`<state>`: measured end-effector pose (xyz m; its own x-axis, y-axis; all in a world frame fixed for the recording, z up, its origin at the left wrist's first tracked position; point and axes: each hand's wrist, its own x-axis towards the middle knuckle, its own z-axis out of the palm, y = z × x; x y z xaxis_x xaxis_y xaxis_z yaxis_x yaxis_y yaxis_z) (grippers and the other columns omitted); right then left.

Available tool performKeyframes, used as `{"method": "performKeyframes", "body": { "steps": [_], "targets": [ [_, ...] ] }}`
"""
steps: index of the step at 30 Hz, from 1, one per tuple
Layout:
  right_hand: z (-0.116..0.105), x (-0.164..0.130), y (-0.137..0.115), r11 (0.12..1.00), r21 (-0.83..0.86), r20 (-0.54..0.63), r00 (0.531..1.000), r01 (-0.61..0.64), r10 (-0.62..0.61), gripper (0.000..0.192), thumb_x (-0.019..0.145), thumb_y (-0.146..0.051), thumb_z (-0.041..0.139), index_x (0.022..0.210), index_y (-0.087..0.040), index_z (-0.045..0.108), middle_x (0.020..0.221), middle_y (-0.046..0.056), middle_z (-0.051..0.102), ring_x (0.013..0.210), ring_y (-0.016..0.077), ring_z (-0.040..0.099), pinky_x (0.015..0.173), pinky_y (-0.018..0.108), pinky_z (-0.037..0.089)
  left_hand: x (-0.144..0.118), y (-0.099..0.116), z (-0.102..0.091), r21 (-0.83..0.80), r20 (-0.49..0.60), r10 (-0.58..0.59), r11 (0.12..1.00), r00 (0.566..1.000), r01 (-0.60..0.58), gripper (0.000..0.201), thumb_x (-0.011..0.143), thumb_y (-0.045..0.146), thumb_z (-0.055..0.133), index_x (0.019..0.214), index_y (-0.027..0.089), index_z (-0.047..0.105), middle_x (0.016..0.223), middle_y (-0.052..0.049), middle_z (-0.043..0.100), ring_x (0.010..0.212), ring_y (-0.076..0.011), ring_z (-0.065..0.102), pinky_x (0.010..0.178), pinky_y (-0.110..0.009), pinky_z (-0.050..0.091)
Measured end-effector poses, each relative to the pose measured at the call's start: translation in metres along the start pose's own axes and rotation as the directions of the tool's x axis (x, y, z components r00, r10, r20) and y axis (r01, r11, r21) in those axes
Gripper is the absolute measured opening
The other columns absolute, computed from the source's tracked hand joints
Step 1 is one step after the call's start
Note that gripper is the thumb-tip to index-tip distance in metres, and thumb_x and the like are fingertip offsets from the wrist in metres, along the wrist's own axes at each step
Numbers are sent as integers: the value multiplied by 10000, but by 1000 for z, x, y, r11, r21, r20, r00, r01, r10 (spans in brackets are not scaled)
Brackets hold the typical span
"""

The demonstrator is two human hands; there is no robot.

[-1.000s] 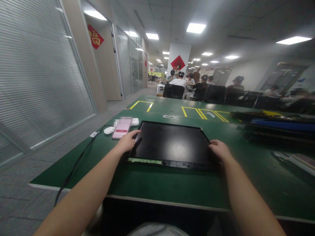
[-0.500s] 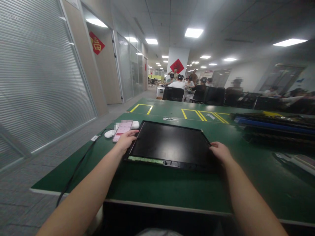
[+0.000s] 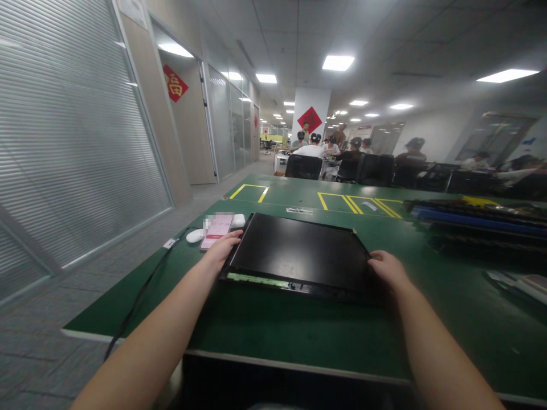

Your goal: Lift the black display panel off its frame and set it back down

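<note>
A black display panel [image 3: 301, 250], shaped like a flat screen with a thin frame, lies between my two hands over the green table [image 3: 265, 330]. Along its near edge runs a green strip [image 3: 256, 279], with dark bits beside it. My left hand [image 3: 224, 249] is closed on the panel's left edge, the fingers at its upper side. My right hand [image 3: 387, 267] grips the right edge, thumb on top and the other fingers partly hidden beneath. Whether the panel rests fully on the table I cannot tell.
Left of the panel lie a phone [image 3: 217, 230], a white mouse-like object [image 3: 195, 236] and a black cable [image 3: 149, 276]. A stack of dark panels [image 3: 461, 225] stands at right, with flat items [image 3: 521, 285] nearer. Yellow tape [image 3: 348, 204] marks the far table; several people sit beyond.
The view has shifted slightly, so everything sits a little lower and to the right. Both hands keep their hold on the panel; its near part looks slightly more raised.
</note>
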<state>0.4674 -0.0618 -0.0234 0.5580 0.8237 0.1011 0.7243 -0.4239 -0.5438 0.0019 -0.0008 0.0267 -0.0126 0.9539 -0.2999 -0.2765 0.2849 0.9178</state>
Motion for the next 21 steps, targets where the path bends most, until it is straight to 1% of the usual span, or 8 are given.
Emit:
{"method": "performKeyframes", "body": {
  "steps": [4, 7, 11, 14, 18, 19, 21],
  "targets": [
    [-2, -2, -2, 1000, -21, 6, 1000, -9, 10, 334, 780, -238, 608, 1092, -175, 709, 1041, 97, 738, 930, 237, 688, 743, 292, 492, -2, 0, 1, -19, 24, -18, 1000, 1000, 18, 601, 799, -34, 577, 1367, 152, 514, 659, -12, 697, 475, -161, 663, 485, -251, 564],
    [-3, -3, -3, 1000, -9, 23, 1000, -15, 15, 344, 789, -245, 602, 1107, -165, 704, 1081, 111, 731, 952, 245, 684, 757, 299, 495, -4, -1, 0, 5, 31, -1, 1000, 1000, 1, 619, 825, -28, 584, 1402, 176, 489, 651, -4, 696, 475, -165, 667, 467, -249, 560],
    [-3, -2, -2, 1000, 3, 24, 1000, -18, 18, 337, 780, -252, 608, 1090, -162, 706, 1064, 109, 732, 952, 241, 685, 762, 294, 497, -4, -2, -2, 15, 45, 21, 1000, 999, -22, 643, 807, 66, 726, 1398, 206, 512, 696, -16, 722, 494, -173, 680, 475, -253, 563],
    [-2, 0, 0, 1000, 14, 18, 1000, -15, 15, 316, 764, -252, 618, 1057, -175, 709, 1029, 99, 738, 933, 237, 689, 740, 286, 499, -6, -2, -2, -9, 62, 32, 999, 998, -32, 629, 769, 105, 788, 1351, 185, 563, 753, -47, 749, 526, -178, 697, 501, -259, 575],
    [-2, 0, 1, 999, 19, 24, 999, -27, 27, 328, 749, -256, 625, 1055, -180, 713, 1017, 102, 740, 914, 244, 688, 736, 298, 504, -9, -1, 1, -17, 111, 51, 999, 992, -49, 438, 794, 56, 702, 1224, 131, 665, 752, -72, 761, 546, -177, 703, 532, -262, 584],
    [-2, 0, 1, 999, 24, 25, 999, -29, 28, 335, 747, -256, 626, 1061, -181, 713, 1019, 104, 739, 913, 244, 687, 743, 302, 506, -10, -1, 1, 1, 118, 45, 999, 992, -45, 420, 787, 29, 665, 1196, 123, 684, 735, -71, 759, 535, -176, 697, 525, -262, 581],
    [-2, 1, 1, 999, 35, 19, 999, -29, 28, 340, 743, -250, 628, 1065, -182, 715, 1026, 105, 738, 918, 241, 686, 761, 304, 509, -10, 0, 2, 58, 105, 24, 998, 994, -30, 449, 734, -29, 594, 1144, 109, 716, 685, -61, 749, 490, -171, 672, 483, -254, 560]
  ]
}}
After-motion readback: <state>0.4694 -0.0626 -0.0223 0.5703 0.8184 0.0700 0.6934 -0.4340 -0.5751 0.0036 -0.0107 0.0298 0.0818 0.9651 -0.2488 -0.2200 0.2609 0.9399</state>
